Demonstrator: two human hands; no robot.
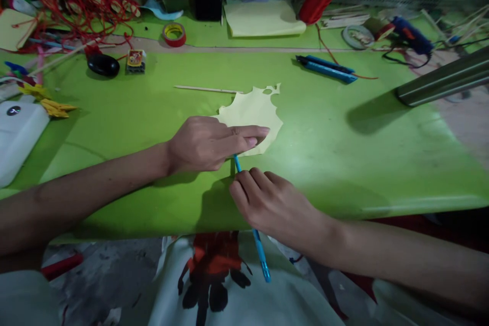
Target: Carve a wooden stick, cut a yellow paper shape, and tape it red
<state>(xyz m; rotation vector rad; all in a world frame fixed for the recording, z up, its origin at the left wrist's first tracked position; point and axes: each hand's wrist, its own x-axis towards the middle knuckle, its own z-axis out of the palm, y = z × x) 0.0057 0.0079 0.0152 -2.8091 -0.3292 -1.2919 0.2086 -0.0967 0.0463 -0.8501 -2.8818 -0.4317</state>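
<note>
Left hand [200, 142] is lying palm down on a pale yellow sheet of paper with a jagged, scalloped edge [252, 109], and 2 of its digits stretch out side by side across it. The rest of that hand's fingers are tucked out of sight, so I can't tell if they're curled or pinching anything. The paper sits flat near the front-middle of a glossy lime-green tabletop [324, 163], with a little cut-out loop sticking up at its top right corner.

Right hand [273, 201] has its fingers closed around a slim bright-blue pencil-like tool [261, 252]. The upper end of that thing reaches up to the left hand by the paper's near edge, and the lower end pokes out past the table edge. Can't see whether the tip actually touches the paper, the left hand kinda blocks it.

Just behind the paper there's 1 thin pale wooden stick [206, 89] with its right end right at the paper's edge. Further back on the right are some blue plastic craft tools with dark tips [328, 69], and over on the left a small yellow-and-black matchbox-like box [135, 61] next to a shiny black rounded object [103, 64]. Along the back: 1 red-and-yellow roll of tape [174, 38], a folded yellow sheet [263, 18] and a tilted spool of red thread [319, 0].
</note>
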